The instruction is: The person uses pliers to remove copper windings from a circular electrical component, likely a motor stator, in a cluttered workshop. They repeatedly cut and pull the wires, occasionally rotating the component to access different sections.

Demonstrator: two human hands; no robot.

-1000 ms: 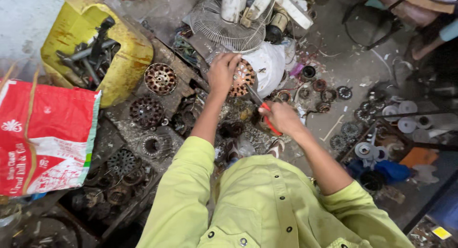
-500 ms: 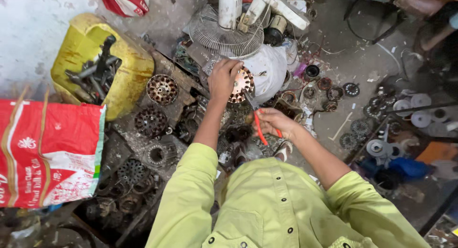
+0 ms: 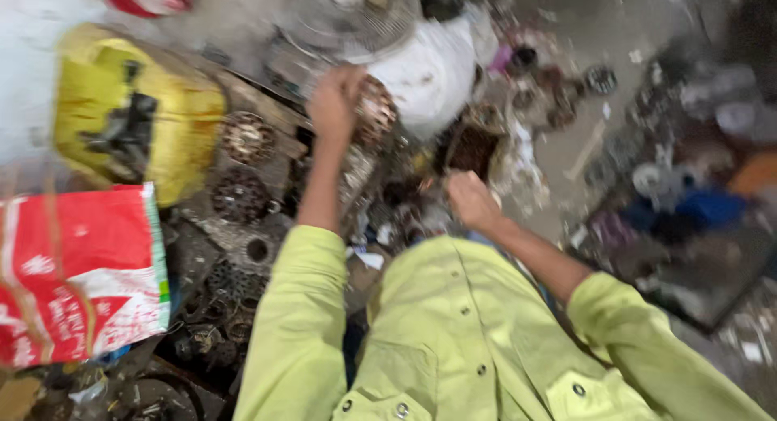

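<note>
Holding one round metal part (image 3: 374, 109) up, the left hand (image 3: 336, 101) grips it — the right hand (image 3: 472, 201) is a closed fist; whether it grasps anything, I cannot tell. One yellow can (image 3: 133, 117), one red sack (image 3: 77, 275).

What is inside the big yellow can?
Dark metal parts stick out of the cut-open yellow can. The picture is blurry, so what they are, and anything underneath them, can't be made out.

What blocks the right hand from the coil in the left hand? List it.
Nothing visible. The left hand already holds the round copper coil against the white housing. The right hand hangs lower, apart from it, with only floor clutter under the gap. Blur hides small parts.
</note>
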